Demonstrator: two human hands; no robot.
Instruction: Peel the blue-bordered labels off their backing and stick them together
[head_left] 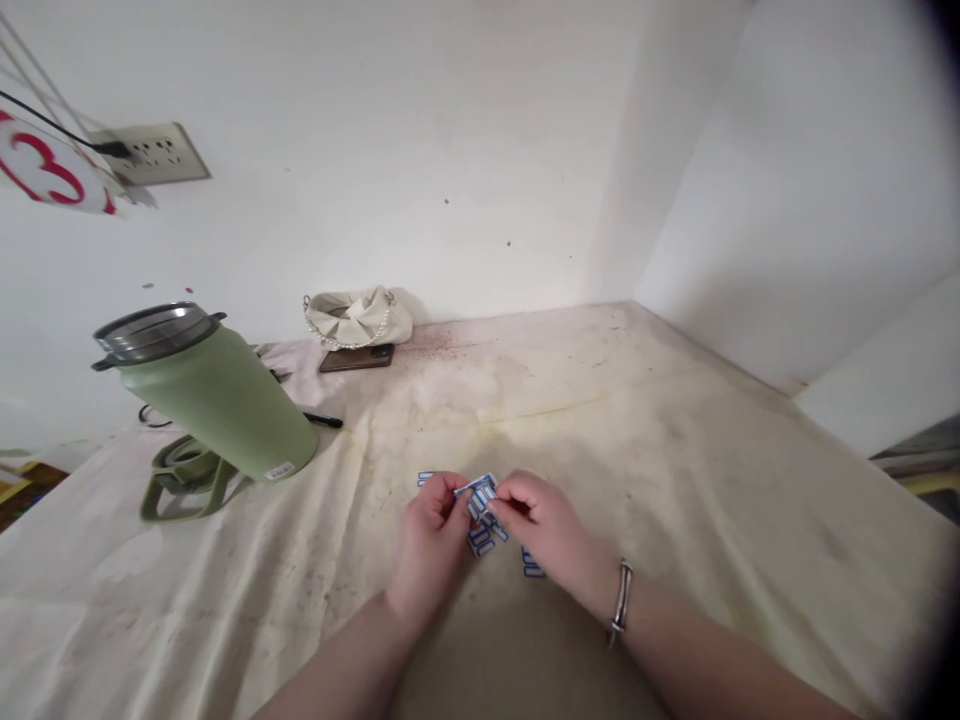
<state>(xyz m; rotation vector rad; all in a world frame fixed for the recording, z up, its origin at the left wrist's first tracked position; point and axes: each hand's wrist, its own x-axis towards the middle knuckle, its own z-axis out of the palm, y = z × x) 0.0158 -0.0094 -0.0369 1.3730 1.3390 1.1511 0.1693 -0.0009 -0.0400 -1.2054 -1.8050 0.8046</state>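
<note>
Just above the cloth-covered table, my left hand and my right hand meet at a small blue-and-white printed piece, thin and flat. Both hands pinch it between thumb and forefinger, the left at its left edge and the right at its right edge. Under the hands lie similar blue-edged pieces, partly covered. One more blue-edged piece shows beneath my right hand, and another blue-edged piece peeks out behind my left. Their exact kind is too small to make out.
A large green tumbler stands open on the left beside its green lid. Behind it are a black pen, a phone and a white pouch by the wall. A socket holds a plugged-in cable.
</note>
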